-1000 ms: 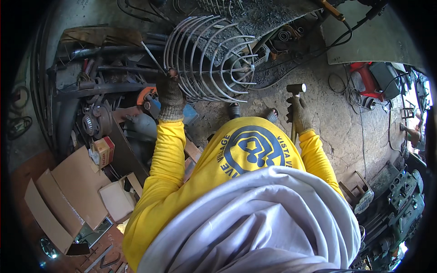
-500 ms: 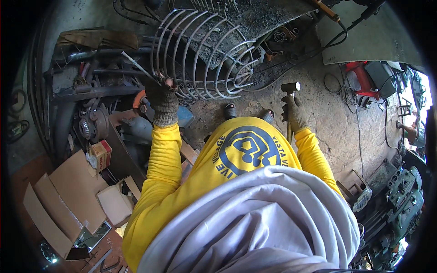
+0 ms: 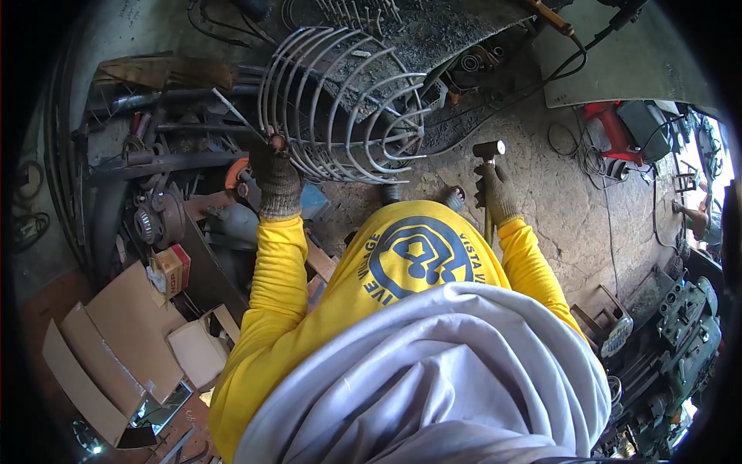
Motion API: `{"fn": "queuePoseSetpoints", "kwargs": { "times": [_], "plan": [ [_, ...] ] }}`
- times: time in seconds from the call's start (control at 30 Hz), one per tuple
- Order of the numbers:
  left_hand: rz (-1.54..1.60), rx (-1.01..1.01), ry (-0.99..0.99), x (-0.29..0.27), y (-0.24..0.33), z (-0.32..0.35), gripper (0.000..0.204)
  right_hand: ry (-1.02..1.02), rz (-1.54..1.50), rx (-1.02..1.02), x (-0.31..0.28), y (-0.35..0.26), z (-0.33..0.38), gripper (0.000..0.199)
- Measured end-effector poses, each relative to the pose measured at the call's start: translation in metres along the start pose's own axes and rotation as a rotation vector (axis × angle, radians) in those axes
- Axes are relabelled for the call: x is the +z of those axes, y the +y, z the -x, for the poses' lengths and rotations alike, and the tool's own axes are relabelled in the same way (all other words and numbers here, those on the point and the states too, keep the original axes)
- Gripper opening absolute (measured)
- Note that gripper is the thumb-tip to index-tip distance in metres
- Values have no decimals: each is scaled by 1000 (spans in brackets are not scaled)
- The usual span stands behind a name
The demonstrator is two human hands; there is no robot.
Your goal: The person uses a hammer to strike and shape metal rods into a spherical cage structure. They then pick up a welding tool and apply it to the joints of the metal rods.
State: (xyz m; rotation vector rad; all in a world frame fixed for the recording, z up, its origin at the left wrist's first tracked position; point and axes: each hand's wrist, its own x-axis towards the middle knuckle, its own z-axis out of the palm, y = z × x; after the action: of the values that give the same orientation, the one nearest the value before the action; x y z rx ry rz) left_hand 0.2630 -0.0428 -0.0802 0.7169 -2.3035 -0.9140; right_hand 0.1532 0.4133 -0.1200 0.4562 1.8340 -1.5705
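My left hand [image 3: 277, 176], in a worn knit glove with bare fingertips, is closed on the left side of a round metal-rod cage [image 3: 332, 97]. A straight pale rod [image 3: 229, 104] juts up and left from the same fist; whether it belongs to the cage I cannot tell. The cage's curved bars fan out to the right, beside and partly in front of a dark worktable. In my gloved right hand [image 3: 500, 193] is a hammer [image 3: 489, 149], gripped by the handle, its head up and apart from the cage.
The worktable [image 3: 456, 31], strewn with dark grit and rods, stands ahead. Scrap metal and a motor-like part [image 3: 158, 216] lie to the left, an opened cardboard box [image 3: 127, 332] nearer. At right are a red machine [image 3: 610, 131], loose cables [image 3: 591, 164] and a green machine [image 3: 688, 332].
The cage has tilted and shifted slightly, its lower bars now nearer my feet and its right end a little further left. My right hand and the hammer have barely moved.
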Motion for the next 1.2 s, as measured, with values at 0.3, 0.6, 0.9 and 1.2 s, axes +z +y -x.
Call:
{"fn": "queuePoseSetpoints", "kwargs": {
  "times": [0.3, 0.6, 0.9, 1.2],
  "plan": [
    [-165, -33, -35, -5, 38, 10, 50, 27, -36, -10, 4, 3, 1, 41],
    [-274, 313, 105, -10, 51, 13, 31, 20, -10, 24, 6, 3, 3, 41],
    [-518, 248, 89, -26, 51, 18, 35, -4, -4, 28, 9, 10, 5, 40],
    [254, -317, 151, -5, 27, 24, 44, -17, 71, 63, 8, 9, 7, 41]
  ]
}}
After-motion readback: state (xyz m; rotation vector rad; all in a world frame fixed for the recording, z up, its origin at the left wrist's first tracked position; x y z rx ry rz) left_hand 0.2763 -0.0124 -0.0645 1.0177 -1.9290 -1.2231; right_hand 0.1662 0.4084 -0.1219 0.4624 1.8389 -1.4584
